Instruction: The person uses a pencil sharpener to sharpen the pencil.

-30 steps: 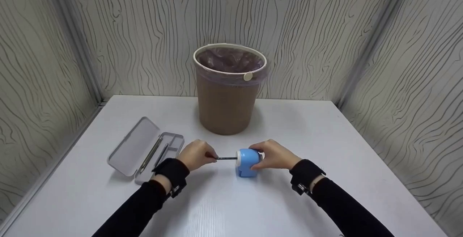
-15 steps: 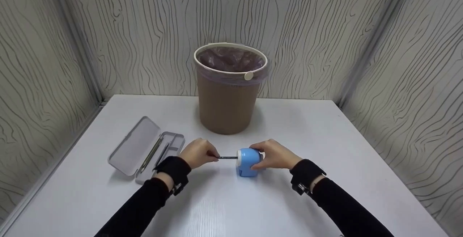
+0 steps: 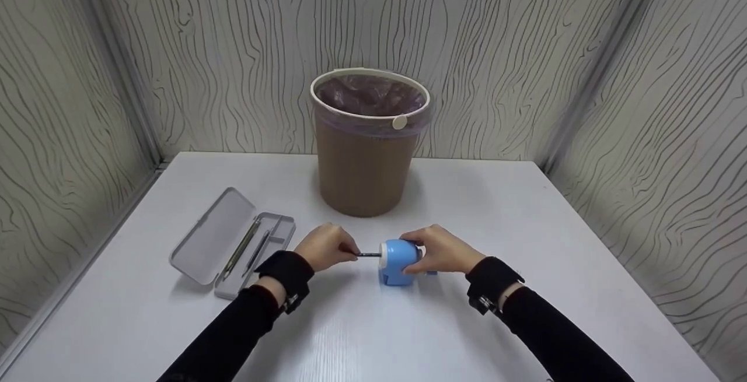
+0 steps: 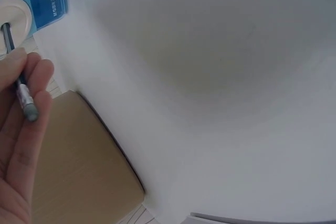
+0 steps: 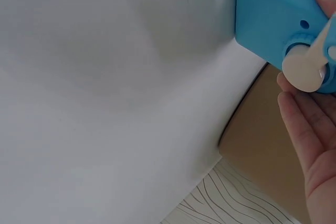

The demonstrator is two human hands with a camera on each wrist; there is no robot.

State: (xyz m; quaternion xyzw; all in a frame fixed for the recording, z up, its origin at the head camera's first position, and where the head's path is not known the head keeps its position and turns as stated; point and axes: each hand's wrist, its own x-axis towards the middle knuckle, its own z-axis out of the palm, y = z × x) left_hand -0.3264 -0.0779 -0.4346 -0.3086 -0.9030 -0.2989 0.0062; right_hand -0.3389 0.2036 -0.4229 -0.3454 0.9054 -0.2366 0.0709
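My left hand (image 3: pixel 327 248) pinches a dark pencil (image 3: pixel 369 255) between thumb and fingertips. In the left wrist view the pencil's eraser end (image 4: pixel 30 110) points back toward the palm, and its other end sits in the hole of a cream disc (image 4: pixel 14 20). That disc is the front of a blue crank pencil sharpener (image 3: pixel 398 260) on the table. My right hand (image 3: pixel 446 251) holds the sharpener from the right side, thumb on the near side and fingers over the far side. Its cream and blue crank (image 5: pixel 304 71) shows beside the right fingers; the pencil tip is hidden inside.
On the left lies an open grey pencil case (image 3: pixel 210 239) with several slim pencils or pens (image 3: pixel 241 251) inside. Behind the hands stands a brown bin (image 3: pixel 362 163) with a purple liner. Patterned walls (image 3: pixel 245 55) surround the white table (image 3: pixel 350 335).
My left hand has moved slightly right, and less pencil shows between it and the sharpener. A blue bit of the crank now shows below my right hand. The sharpener stays in place.
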